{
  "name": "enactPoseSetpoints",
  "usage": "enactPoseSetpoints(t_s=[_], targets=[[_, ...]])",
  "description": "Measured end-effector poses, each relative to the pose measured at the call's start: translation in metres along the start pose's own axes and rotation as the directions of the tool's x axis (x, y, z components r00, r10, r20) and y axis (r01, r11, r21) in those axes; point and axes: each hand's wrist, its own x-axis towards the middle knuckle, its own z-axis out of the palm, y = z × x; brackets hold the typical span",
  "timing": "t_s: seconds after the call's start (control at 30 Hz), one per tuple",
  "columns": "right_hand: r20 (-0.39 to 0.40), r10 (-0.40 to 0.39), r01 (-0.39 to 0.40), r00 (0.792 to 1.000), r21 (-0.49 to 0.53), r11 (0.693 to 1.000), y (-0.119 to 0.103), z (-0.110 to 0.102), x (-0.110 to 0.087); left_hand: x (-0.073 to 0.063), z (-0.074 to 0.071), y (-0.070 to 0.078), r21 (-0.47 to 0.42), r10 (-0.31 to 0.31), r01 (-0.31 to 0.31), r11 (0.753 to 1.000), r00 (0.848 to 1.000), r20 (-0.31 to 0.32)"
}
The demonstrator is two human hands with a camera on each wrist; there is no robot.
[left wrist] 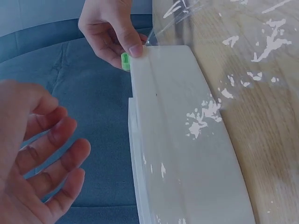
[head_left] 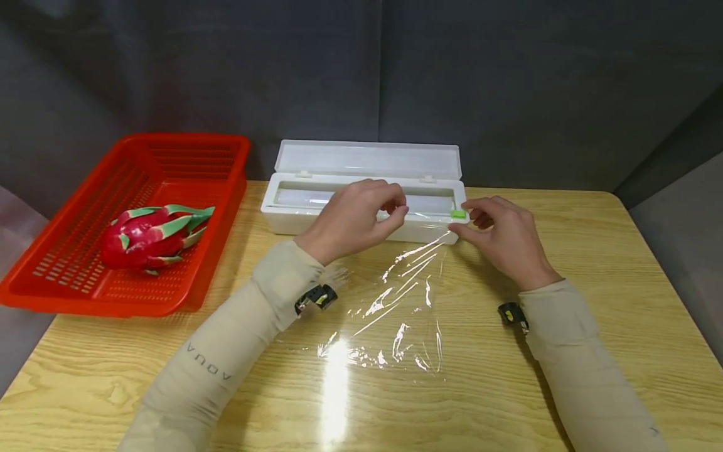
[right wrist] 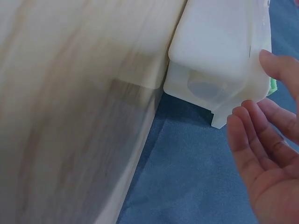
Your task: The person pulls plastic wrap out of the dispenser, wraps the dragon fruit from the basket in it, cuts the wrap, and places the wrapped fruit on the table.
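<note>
A white cling film dispenser (head_left: 290, 221) stands at the back of the table, its lid (head_left: 369, 158) raised and a roll (head_left: 429, 203) inside. From its front edge a sheet of clear cling film (head_left: 390, 307) spreads over the wood, wrinkled and glossy. My right hand (head_left: 505, 238) grips the dispenser's right end, thumb at the front corner, beside the green slider cutter (head_left: 458, 214). Over the middle of the box hovers my left hand (head_left: 361, 216); its fingers (left wrist: 56, 133) curl loosely with nothing between them in the left wrist view.
On the left sits a red plastic basket (head_left: 189, 295) with a red and green dragon fruit (head_left: 144, 242) in it. A dark curtain (head_left: 316, 75) hangs right behind the dispenser. The wooden table (head_left: 610, 263) ends at the right with a rounded corner.
</note>
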Motion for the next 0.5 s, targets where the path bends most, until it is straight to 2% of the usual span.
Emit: enactPoseSetpoints(t_s=[0.5], targets=[[-0.003, -0.042, 0.042, 0.999, -0.018, 0.999, 0.0, 0.0, 0.001, 0.014, 0.002, 0.008, 0.018, 0.006, -0.007, 1.0, 0.999, 0.041]])
